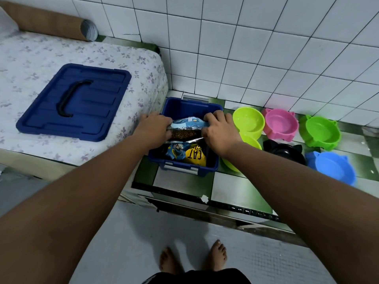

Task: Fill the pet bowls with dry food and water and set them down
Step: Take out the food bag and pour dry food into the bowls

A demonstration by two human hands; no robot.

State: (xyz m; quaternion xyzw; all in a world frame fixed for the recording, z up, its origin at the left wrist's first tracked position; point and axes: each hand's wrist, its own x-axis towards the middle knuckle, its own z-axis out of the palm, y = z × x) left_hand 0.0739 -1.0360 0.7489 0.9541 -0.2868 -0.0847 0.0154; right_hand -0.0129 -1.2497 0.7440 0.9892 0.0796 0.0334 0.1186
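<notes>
Grip: the left hand (152, 128) is closed on the food bag (185, 124) at the 9 o'clock edge of its mouth. The right hand (220, 133) is closed on the 3 o'clock edge, and the two hold the mouth spread apart. The bag sits inside the blue bin (190, 108) on the tiled worktop (184, 185), and brown kibble (184, 134) shows in the opening. The bag is pale blue printed film with a silvery lining, soft and creased, with no stiffness of its own. A yellow bag (195, 157) marked CAT lies at 6 o'clock of it in the same bin. Risk, in my judgement: the film is slack and the load loose, so lifting by the mouth edges alone could let one side fold and spill kibble into the bin or over the worktop. A hard pull apart could tear the seam. At 3 o'clock of the bin the bowls stand close together: lime bowl (249, 121), pink bowl (281, 125) and green bowl (320, 133), with a black bowl (285, 152) and blue bowl (333, 169) nearer the front edge. No dry food shows in any; water I cannot confirm. Their crowding makes a stray pour likely to land in the wrong one. The bin's lid (82, 103) lies on the bed (41, 56) at 9 o'clock, well apart.
</notes>
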